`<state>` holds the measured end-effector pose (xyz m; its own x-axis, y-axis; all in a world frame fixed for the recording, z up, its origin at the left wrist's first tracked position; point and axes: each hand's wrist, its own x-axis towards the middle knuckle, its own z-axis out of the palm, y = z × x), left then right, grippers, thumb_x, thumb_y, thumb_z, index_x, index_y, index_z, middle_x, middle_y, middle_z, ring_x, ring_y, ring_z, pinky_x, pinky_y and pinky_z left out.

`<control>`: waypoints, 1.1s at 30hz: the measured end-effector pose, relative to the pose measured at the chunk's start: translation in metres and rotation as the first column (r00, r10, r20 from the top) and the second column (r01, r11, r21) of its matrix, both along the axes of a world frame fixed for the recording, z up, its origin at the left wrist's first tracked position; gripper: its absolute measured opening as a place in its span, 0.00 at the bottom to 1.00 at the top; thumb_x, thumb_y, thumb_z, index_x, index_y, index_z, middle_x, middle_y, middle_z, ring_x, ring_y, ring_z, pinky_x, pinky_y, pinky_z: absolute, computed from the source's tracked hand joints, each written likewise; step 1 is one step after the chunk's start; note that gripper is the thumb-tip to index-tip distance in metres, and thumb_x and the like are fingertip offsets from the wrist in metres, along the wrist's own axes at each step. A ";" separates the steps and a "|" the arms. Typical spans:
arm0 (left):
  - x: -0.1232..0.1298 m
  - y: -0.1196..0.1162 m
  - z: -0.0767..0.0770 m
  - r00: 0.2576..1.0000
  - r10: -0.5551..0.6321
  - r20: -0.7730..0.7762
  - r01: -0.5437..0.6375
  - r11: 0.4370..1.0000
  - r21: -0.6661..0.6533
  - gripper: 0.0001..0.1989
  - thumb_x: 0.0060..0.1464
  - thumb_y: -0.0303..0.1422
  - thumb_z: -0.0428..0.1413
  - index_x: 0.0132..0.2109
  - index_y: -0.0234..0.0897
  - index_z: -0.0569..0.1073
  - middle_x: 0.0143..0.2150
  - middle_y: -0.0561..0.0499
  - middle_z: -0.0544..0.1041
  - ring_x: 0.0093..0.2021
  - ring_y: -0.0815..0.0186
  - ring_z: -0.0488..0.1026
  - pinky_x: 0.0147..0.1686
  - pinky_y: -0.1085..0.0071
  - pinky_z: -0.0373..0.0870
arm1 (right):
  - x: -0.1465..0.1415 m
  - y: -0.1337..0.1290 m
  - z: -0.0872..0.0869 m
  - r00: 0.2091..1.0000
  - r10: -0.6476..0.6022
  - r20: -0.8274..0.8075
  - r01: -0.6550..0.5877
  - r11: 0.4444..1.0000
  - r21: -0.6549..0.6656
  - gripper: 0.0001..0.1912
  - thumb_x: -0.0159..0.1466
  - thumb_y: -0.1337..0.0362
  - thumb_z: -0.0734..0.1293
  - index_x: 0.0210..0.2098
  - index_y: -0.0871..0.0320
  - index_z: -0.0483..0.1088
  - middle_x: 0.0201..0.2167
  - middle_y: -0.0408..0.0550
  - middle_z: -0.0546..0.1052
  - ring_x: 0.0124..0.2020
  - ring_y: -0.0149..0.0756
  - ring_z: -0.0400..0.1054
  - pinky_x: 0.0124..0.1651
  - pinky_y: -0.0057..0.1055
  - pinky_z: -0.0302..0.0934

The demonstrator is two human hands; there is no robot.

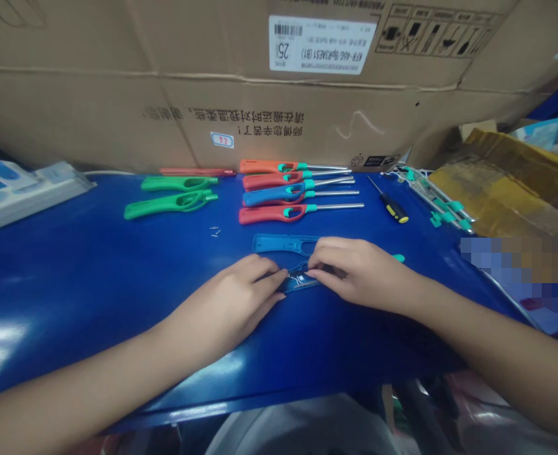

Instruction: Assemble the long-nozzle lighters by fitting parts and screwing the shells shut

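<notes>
An opened blue lighter casing half [300, 284] lies on the table, with a small black part and pale wires showing inside. My left hand [245, 294] is closed on its left end, fingertips at the black part. Over the right side of the casing, my right hand [361, 272] is closed in a pinch; what sits between its fingertips is too small to make out. Just behind, the other blue casing half [279, 243] lies partly covered by my right hand. A teal tip [399, 258] sticks out beyond that hand.
Red, orange and blue long-nosed lighters [272, 213] lie stacked behind. Green casings [165, 205] and tiny screws [215, 232] are to the left. A screwdriver [393, 207], teal-and-metal lighter parts [442, 199] and a taped box [497, 180] are right. Cardboard [117, 107] walls the back; a power strip [32, 193] stands left.
</notes>
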<state>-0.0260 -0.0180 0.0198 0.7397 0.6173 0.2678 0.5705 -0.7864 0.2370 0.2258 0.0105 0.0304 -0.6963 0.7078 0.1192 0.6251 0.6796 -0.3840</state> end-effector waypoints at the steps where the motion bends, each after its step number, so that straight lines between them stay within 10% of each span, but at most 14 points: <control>1: 0.000 0.000 -0.001 1.000 -0.005 0.006 0.005 1.000 0.000 0.15 0.68 0.32 0.52 0.57 0.30 0.75 0.47 0.42 0.77 0.46 0.57 0.75 0.46 0.59 0.78 | 0.001 0.001 0.000 1.000 0.007 0.010 -0.007 1.000 -0.003 0.07 0.71 0.64 0.64 0.39 0.58 0.74 0.38 0.48 0.77 0.37 0.35 0.71 0.39 0.30 0.62; 19: -0.002 0.001 -0.004 1.000 -0.006 -0.008 0.005 0.995 -0.098 0.21 0.70 0.29 0.48 0.66 0.38 0.68 0.48 0.41 0.71 0.47 0.57 0.71 0.47 0.57 0.76 | 0.003 0.000 0.003 0.990 -0.025 -0.137 0.025 1.000 0.005 0.05 0.69 0.69 0.65 0.40 0.59 0.74 0.35 0.46 0.76 0.32 0.30 0.69 0.37 0.28 0.61; 25: -0.002 0.001 0.001 0.999 -0.005 -0.048 -0.002 0.991 -0.136 0.22 0.69 0.28 0.47 0.68 0.39 0.65 0.49 0.42 0.70 0.48 0.56 0.69 0.48 0.56 0.75 | 0.007 -0.005 0.012 0.989 0.124 0.084 -0.116 0.989 -0.095 0.07 0.70 0.64 0.65 0.47 0.54 0.70 0.49 0.46 0.74 0.41 0.35 0.70 0.37 0.31 0.59; 33: -0.004 0.001 0.001 0.996 -0.027 -0.081 0.010 0.981 -0.194 0.21 0.69 0.26 0.46 0.64 0.45 0.68 0.55 0.43 0.67 0.52 0.56 0.66 0.51 0.58 0.73 | 0.008 0.002 0.007 0.991 0.059 -0.118 -0.080 0.979 -0.186 0.04 0.68 0.66 0.68 0.36 0.58 0.71 0.34 0.41 0.72 0.29 0.26 0.62 0.33 0.26 0.56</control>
